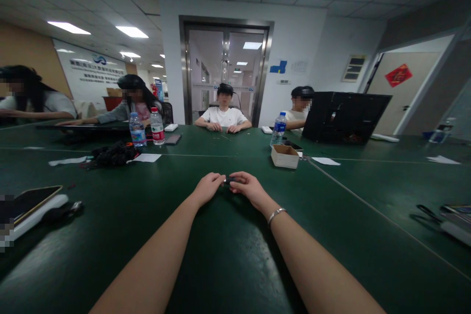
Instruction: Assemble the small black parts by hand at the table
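Note:
Both my hands meet just above the green table [206,255], near the middle of the view. Between them is a small dark object [228,181] with a shiny silver end on its left side. My right hand [250,188] pinches the dark part between thumb and fingers, and a silver bracelet [276,215] circles that wrist. My left hand [209,188] has its fingers closed at the silver end. What exactly the small object is cannot be made out.
Beyond my hands are a small open box [285,157], a water bottle [278,129] and a black monitor [344,117]. Two bottles and a black cable bundle [115,153] lie left. A phone [29,203] is near left. Several people sit around the table.

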`<state>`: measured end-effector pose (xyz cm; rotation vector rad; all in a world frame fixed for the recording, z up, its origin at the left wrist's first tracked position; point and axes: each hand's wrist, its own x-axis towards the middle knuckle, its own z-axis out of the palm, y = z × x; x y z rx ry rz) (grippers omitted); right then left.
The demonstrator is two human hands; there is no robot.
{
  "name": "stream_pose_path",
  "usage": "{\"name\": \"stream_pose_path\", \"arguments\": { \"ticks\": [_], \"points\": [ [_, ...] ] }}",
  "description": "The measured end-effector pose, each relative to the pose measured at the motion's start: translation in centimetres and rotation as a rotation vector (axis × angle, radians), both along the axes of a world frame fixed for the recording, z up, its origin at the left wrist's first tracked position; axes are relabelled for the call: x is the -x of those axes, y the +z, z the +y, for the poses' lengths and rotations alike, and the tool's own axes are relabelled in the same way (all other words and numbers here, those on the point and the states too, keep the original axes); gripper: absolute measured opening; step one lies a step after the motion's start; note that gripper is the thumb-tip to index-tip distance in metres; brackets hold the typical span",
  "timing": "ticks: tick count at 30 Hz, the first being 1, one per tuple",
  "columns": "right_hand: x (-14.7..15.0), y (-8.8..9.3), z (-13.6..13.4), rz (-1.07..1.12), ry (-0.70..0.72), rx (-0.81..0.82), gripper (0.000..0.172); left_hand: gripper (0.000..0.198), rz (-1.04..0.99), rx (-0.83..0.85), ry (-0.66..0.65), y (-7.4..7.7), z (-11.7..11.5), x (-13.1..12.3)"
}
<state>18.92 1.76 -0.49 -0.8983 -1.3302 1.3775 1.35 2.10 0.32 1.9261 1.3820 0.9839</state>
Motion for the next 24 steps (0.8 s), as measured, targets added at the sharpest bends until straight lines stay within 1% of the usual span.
{"name": "stream_pose_path", "arguments": {
  "ticks": [2, 7, 10, 14, 18, 22, 24],
  "points": [
    [0.05, -0.07, 0.05, -0.007, 0.007, -0.014, 0.04, 0.051, 0.03, 0.019, 0.039, -0.1, 0.01, 0.0],
    [0.12, -0.05, -0.02, 0.0, -0.007, -0.006, 0.04, 0.05, 0.022, -0.033, -0.019, -0.27, -0.03, 0.04],
    [0.1, 0.04, -0.1, -0.007, -0.006, -0.007, 0.04, 0.056, 0.039, -0.006, 0.017, -0.2, -0.04, 0.04],
    [0.1, 0.19, -0.1, -0.006, -0.009, 0.002, 0.04, 0.047, 0.02, -0.005, -0.016, -0.07, -0.01, -0.04],
    [0.18, 0.26, -0.1, -0.036, 0.0, -0.013, 0.04, 0.055, 0.074, 0.02, 0.027, -0.08, 0.03, -0.05],
    [0.2, 0.22, -0.14, -0.031, -0.018, -0.01, 0.039, 0.045, 0.018, -0.019, -0.03, 0.03, -0.07, -0.03],
    [0.19, 0.17, -0.13, -0.044, -0.011, -0.017, 0.039, 0.047, 0.054, -0.017, -0.019, 0.14, -0.16, -0.03]
  ]
}}
